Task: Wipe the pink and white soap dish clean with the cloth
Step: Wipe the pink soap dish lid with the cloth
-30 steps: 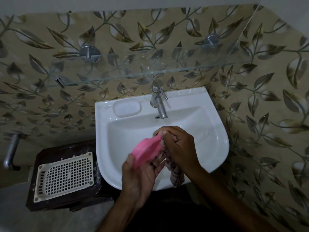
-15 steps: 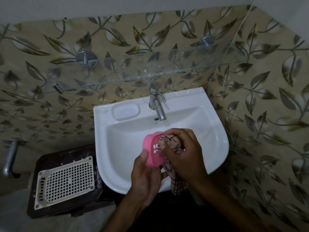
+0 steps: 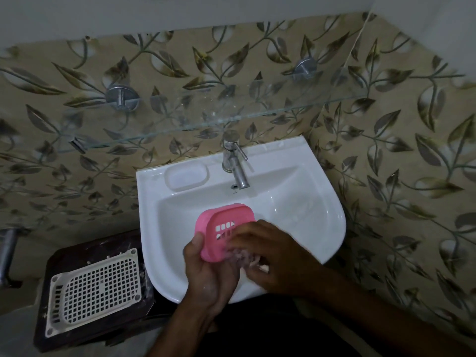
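The soap dish (image 3: pixel 223 229), its pink slotted part at least, is held over the front of the white basin (image 3: pixel 304 215), tipped so that its open side with the grid of drain holes faces up toward the camera. Half a second ago that face was turned more to the right and the checked cloth covered most of it; a second ago only the smooth pink back showed. So the dish has been rotated in the grip, and the cloth (image 3: pixel 243 257) has slid from the middle of the grid down to the near lower edge, where it shows as a blurred bunch. The left hand (image 3: pixel 206 269) grips the dish from below, thumb on the left rim and fingers curled under it. The right hand (image 3: pixel 270 256) has its fingers curled round the cloth, pressing it against the dish's lower rim; the blur suggests a quick rubbing stroke. By my reading the wiping is mid-course, working around the inside. A white grid tray (image 3: pixel 95 289) lies on the dark stand (image 3: pixel 77 256) left of the basin, untouched; whether it belongs to the dish I cannot tell.
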Available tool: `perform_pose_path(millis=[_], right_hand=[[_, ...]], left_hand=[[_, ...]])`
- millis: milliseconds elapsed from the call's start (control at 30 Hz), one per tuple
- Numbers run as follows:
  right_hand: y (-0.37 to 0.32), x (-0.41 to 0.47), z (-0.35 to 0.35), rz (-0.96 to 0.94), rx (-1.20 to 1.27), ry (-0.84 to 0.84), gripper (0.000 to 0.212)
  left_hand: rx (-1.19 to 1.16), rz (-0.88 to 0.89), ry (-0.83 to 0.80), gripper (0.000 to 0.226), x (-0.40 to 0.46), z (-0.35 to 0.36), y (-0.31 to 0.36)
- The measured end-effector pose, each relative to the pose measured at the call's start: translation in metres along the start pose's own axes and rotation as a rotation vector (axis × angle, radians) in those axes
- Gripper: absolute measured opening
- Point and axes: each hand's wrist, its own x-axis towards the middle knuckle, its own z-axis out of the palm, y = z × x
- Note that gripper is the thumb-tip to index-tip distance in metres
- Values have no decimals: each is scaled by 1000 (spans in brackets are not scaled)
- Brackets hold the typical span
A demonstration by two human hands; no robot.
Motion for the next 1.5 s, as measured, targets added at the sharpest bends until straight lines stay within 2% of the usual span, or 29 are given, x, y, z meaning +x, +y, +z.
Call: perform_pose_path(millis=[100, 200, 267, 300, 367, 433, 467, 533, 633, 733, 767, 833, 933, 1067, 1100, 1167, 1267, 1367, 1433, 1500], right_hand=[[26, -1, -18, 103, -91, 53, 36], [24, 2, -38, 242, -38, 371, 31], [10, 9, -50, 211, 27, 490, 27], [0, 14, -54, 166, 62, 462, 27], [-17, 22, -51, 69, 100, 264, 29], [-21, 26, -36, 31, 132, 99, 31], [-19, 28, -31, 53, 180, 97, 30], [-10, 30, -25, 129, 300, 189, 26], [1, 25, -15, 241, 268, 252, 23], [22, 6, 1, 503, -12, 98, 28], [27, -1, 5, 602, 3, 56, 25], [31, -11, 6, 766, 317, 103, 12], [19, -11, -9, 881, 961, 330, 12], [9, -1, -21, 906, 1312, 514, 19], [6, 4, -19, 885, 1361, 532, 21], [-1, 18, -10, 834, 1381, 545, 26], [-6, 34, 12, 833, 1260, 548, 23], [-13, 39, 29, 893, 1132, 516, 25], [-16, 39, 33, 933, 1184, 482, 27], [-17, 37, 31, 955, 1305, 425, 28]], left_hand=[[72, 22, 60, 84, 3, -4, 4], [208, 34, 72, 88, 2, -14, 10], [356, 42, 85, 98, -2, -18, 12], [439, 36, 68, 104, -5, -15, 12], [536, 28, 10, 106, -7, -8, 9], [526, 55, -53, 91, -9, -5, 5], [510, 71, -85, 78, -11, -6, 5], [446, 108, -113, 69, -16, -8, 8], [240, 152, -36, 78, -21, -11, 12], [28, 248, 34, 94, -18, -8, 26], [3, 271, 28, 101, -16, -8, 34], [11, 265, 4, 107, -10, -12, 47], [-26, 200, -41, 107, -4, -21, 55], [-63, 125, -9, 126, -3, -21, 46], [-60, 116, 5, 126, -4, -16, 41], [-55, 143, 11, 113, -4, -4, 29], [-37, 281, 19, 86, -1, 16, 14], [100, 311, 21, 76, 0, 25, 2], [218, 234, -47, 83, 0, 20, -3], [344, 198, 20, 115, 4, 7, -3]])
